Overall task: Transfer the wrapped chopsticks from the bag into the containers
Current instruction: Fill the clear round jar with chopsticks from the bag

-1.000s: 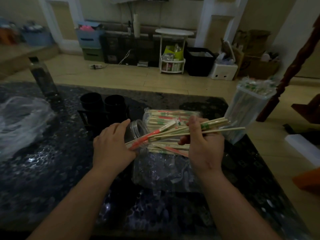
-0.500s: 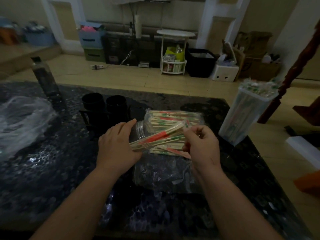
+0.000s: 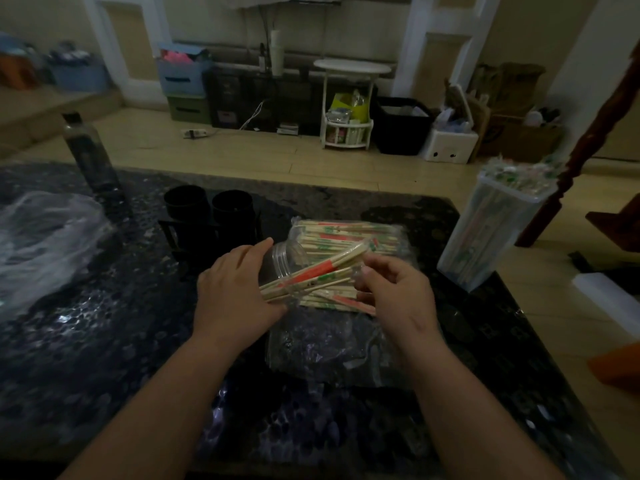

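My left grip (image 3: 239, 289) holds a clear jar (image 3: 289, 259); my right grip (image 3: 394, 292) is pinched on a bundle of wrapped chopsticks (image 3: 318, 271).

The left grip is curled round the jar, which lies tilted just above the bench (image 3: 104, 341) with its mouth facing right. The right grip's curled fingers clamp the bundle's right end, and the bundle's left end is inside the jar. Just behind the bundle, more wrapped chopsticks lie in the clear bag (image 3: 329, 351), flat on the bench. Near the right edge stands a tall clear container (image 3: 491, 233), packed full of them. Further out I see two black cups (image 3: 211, 206), a dark bottle (image 3: 90, 150) and crumpled plastic (image 3: 41, 237) at far left.
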The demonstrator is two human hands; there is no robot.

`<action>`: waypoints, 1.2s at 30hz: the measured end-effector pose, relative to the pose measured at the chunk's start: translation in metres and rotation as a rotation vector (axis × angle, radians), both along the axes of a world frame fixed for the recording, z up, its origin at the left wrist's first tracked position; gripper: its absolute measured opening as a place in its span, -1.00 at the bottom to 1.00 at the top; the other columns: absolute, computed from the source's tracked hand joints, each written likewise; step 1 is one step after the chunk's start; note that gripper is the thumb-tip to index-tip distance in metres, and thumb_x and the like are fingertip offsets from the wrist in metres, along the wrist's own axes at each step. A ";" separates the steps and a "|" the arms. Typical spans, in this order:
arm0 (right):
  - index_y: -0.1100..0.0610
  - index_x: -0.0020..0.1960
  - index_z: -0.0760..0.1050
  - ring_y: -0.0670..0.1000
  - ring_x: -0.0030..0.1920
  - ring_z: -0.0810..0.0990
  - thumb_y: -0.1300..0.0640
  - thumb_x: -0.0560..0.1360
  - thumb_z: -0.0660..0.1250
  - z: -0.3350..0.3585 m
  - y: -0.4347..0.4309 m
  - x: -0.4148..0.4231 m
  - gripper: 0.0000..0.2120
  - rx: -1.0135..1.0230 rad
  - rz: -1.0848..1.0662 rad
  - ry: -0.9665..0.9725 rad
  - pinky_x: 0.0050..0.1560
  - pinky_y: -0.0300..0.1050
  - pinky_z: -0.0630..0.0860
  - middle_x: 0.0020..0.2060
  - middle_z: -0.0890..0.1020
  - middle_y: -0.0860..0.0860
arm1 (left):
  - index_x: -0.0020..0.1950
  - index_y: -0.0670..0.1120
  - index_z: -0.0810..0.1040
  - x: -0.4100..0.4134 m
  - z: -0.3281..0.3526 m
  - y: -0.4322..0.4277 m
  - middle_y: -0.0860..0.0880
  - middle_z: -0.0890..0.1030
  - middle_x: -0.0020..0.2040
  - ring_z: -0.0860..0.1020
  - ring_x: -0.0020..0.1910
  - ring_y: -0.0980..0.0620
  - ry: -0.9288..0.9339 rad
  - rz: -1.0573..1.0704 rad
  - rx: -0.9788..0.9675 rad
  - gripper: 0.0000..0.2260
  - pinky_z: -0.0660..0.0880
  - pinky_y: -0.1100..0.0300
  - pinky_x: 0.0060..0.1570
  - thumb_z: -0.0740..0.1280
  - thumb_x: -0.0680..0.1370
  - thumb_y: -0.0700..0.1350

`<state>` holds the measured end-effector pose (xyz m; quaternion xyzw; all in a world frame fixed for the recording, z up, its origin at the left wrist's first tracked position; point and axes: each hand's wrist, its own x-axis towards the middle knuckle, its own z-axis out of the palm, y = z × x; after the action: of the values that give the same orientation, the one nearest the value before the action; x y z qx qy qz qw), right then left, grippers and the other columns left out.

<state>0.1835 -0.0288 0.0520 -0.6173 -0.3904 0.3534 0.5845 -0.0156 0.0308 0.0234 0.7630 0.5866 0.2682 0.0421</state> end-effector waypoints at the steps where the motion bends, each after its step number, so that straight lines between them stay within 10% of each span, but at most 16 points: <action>1: 0.00 -0.10 0.55 -0.04 -0.23 0.62 0.26 0.58 0.29 -0.001 0.001 0.004 -0.81 -0.025 0.001 -0.065 -0.30 -0.29 0.56 -0.15 0.66 0.08 | 0.50 0.10 0.28 0.000 0.000 0.000 -0.01 0.45 0.33 0.40 0.31 -0.07 0.005 0.008 -0.014 -0.10 0.35 -0.05 0.21 0.56 0.22 0.19; 6: 0.07 -0.22 0.57 0.12 -0.21 0.64 0.14 0.53 0.31 -0.014 0.007 0.019 -0.84 -0.286 0.127 -0.512 -0.12 0.07 0.62 -0.26 0.66 0.05 | 0.52 0.14 0.20 -0.002 0.001 0.001 0.02 0.40 0.36 0.37 0.32 -0.05 -0.021 0.030 -0.059 -0.05 0.32 -0.03 0.24 0.56 0.21 0.21; 12: 0.13 -0.06 0.61 0.07 -0.17 0.54 0.15 0.50 0.27 -0.021 0.000 0.011 -0.85 -0.762 0.571 -0.962 -0.29 -0.22 0.43 -0.15 0.63 0.13 | 0.53 0.15 0.17 -0.002 0.001 0.002 0.02 0.38 0.38 0.36 0.33 -0.04 -0.016 0.035 -0.077 -0.04 0.32 -0.01 0.23 0.55 0.22 0.23; 15: 0.16 0.05 0.60 0.12 0.03 0.61 0.06 0.48 0.33 -0.035 -0.002 0.006 -0.77 -0.881 0.554 -1.053 0.03 -0.12 0.53 0.04 0.63 0.14 | 0.52 0.16 0.17 -0.002 0.001 0.003 0.03 0.38 0.37 0.36 0.33 -0.04 -0.021 0.041 -0.082 -0.04 0.32 0.00 0.23 0.55 0.22 0.24; 24: 0.11 0.23 0.55 0.15 0.25 0.54 -0.42 0.51 0.09 -0.075 0.006 0.005 -0.33 -0.875 0.371 -0.843 0.21 -0.03 0.44 0.27 0.56 0.15 | 0.52 0.16 0.17 -0.006 0.001 0.004 0.03 0.37 0.38 0.35 0.35 -0.04 -0.037 0.041 -0.101 -0.04 0.30 -0.01 0.27 0.56 0.22 0.22; 29: 0.00 0.27 0.52 0.14 0.21 0.51 -0.09 0.62 0.18 -0.092 0.018 0.001 -0.69 -0.399 0.182 -0.768 0.17 -0.05 0.40 0.16 0.58 0.08 | 0.52 0.13 0.21 -0.008 0.000 0.006 0.02 0.39 0.36 0.38 0.32 -0.04 -0.055 0.047 -0.088 -0.04 0.32 -0.02 0.27 0.58 0.21 0.20; 36: -0.04 0.37 0.37 0.14 0.40 0.35 -0.01 0.60 0.17 -0.107 0.027 0.011 -0.65 -0.492 0.249 -1.018 0.45 0.11 0.19 0.39 0.43 0.05 | 0.52 0.14 0.20 -0.006 0.000 0.008 0.03 0.39 0.37 0.37 0.34 -0.04 -0.049 0.045 -0.095 -0.04 0.31 -0.02 0.28 0.58 0.21 0.20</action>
<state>0.1946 -0.0021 -0.0552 -0.7766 -0.5985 0.1587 0.1162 -0.0220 0.0387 0.0230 0.7398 0.6147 0.2595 0.0867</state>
